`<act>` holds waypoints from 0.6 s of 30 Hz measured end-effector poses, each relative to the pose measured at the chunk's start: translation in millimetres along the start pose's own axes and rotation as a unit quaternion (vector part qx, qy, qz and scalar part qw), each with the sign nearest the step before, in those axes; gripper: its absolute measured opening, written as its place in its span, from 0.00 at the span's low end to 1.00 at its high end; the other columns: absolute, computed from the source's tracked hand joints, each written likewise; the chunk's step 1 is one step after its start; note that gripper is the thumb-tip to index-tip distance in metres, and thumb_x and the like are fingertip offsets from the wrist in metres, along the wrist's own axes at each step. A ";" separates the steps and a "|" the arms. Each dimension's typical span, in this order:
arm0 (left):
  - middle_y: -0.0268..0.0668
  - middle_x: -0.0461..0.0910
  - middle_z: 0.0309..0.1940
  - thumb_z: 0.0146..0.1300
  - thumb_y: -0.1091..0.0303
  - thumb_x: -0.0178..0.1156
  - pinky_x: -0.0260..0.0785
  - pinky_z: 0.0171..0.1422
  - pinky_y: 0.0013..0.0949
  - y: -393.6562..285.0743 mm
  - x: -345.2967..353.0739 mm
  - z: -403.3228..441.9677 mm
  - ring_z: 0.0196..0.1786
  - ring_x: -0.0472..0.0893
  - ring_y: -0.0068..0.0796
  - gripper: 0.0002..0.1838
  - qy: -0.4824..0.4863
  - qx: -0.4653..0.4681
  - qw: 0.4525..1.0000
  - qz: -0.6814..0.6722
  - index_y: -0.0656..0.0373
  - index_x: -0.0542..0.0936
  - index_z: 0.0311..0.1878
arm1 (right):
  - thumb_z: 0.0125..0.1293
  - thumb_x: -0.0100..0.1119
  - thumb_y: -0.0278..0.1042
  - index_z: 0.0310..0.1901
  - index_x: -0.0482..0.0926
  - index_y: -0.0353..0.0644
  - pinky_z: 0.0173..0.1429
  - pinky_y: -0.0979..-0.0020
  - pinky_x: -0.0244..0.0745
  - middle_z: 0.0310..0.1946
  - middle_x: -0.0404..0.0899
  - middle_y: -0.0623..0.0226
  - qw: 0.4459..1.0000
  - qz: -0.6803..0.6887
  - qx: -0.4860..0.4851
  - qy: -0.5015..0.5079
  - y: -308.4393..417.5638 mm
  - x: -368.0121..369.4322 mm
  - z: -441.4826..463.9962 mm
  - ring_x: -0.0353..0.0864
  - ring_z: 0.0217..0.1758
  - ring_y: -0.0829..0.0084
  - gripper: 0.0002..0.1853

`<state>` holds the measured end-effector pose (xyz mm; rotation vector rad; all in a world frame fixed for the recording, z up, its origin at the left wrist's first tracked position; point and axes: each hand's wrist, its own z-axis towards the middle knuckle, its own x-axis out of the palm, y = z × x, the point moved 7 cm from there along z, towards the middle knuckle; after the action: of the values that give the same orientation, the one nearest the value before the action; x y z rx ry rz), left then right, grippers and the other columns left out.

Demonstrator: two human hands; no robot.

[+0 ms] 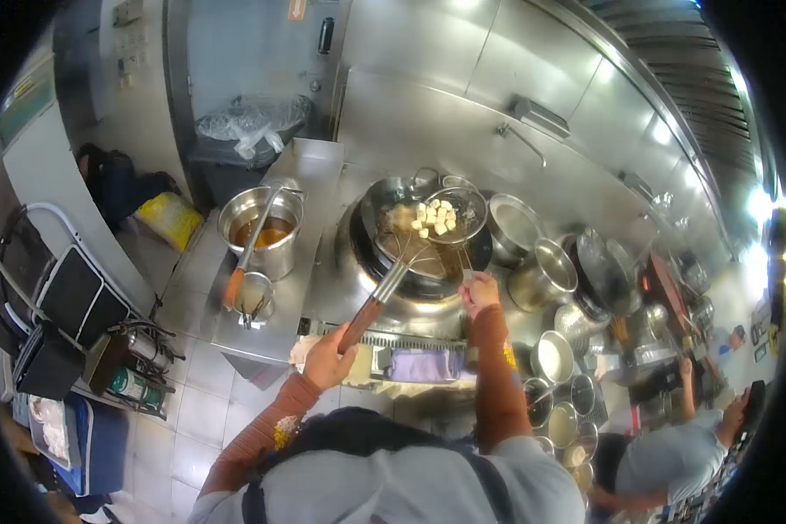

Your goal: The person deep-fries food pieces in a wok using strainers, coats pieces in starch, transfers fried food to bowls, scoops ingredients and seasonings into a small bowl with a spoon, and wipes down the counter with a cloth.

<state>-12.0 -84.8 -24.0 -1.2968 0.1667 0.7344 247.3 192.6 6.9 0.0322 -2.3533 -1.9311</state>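
Observation:
My left hand (328,360) is closed round the wooden handle of a long-handled wire strainer (384,288), whose head reaches into the wok (384,196). In my right hand (479,293) is the handle of a round mesh skimmer (472,214), held over the wok's right side. Pale cubes (437,217) lie in the skimmer, above dark liquid. The wok sits on a round burner. A folded purple cloth (425,365) lies at the stove's front edge, between my forearms.
Left of the wok stand a pot of brown liquid (266,231) with a ladle across it and a small container (255,297). Several metal pots (541,275) and pans crowd the right. A faucet (526,144) juts from the back wall. A co-worker (672,454) stands at lower right.

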 end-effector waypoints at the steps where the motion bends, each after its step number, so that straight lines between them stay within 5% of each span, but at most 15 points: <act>1: 0.52 0.79 0.47 0.60 0.63 0.61 0.72 0.53 0.38 2.0 -5.3 -1.6 0.46 0.80 0.46 0.27 -0.017 -0.015 1.000 -0.021 0.64 0.71 0.61 | 0.58 0.51 0.17 0.48 0.74 0.35 0.17 0.80 0.65 0.23 0.75 0.66 1.000 -0.024 -0.005 -0.010 4.5 -0.2 -3.2 0.72 0.17 0.78 0.15; 5: 0.44 0.81 0.41 0.66 0.64 0.57 0.74 0.45 0.31 16.6 -14.7 -39.6 0.39 0.81 0.32 0.22 -0.053 -0.053 0.986 -0.147 0.66 0.72 0.60 | 0.59 0.51 0.18 0.43 0.76 0.37 0.18 0.81 0.68 0.24 0.75 0.68 0.996 -0.060 -0.052 -0.050 -3.2 -19.5 -7.0 0.72 0.17 0.79 0.10; 9: 0.38 0.81 0.41 0.69 0.68 0.54 0.73 0.38 0.24 30.3 -14.6 -74.9 0.36 0.80 0.21 0.17 -0.024 -0.089 0.977 -0.191 0.66 0.73 0.59 | 0.59 0.51 0.20 0.47 0.77 0.36 0.15 0.75 0.57 0.17 0.72 0.69 0.985 -0.139 -0.090 -0.049 4.4 -22.9 -11.6 0.67 0.14 0.79 0.14; 18: 0.45 0.84 0.35 0.65 0.67 0.59 0.75 0.38 0.30 45.6 11.1 -88.6 0.34 0.83 0.30 0.14 0.036 -0.114 0.980 -0.160 0.64 0.80 0.50 | 0.62 0.50 0.22 0.49 0.76 0.36 0.14 0.77 0.57 0.19 0.73 0.69 0.987 -0.134 -0.088 -0.014 34.7 -10.7 -52.8 0.67 0.13 0.80 0.14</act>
<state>-4.8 -157.5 -92.7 -1.5264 -0.0706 0.4385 264.2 148.7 50.4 0.3265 -2.2862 -2.2672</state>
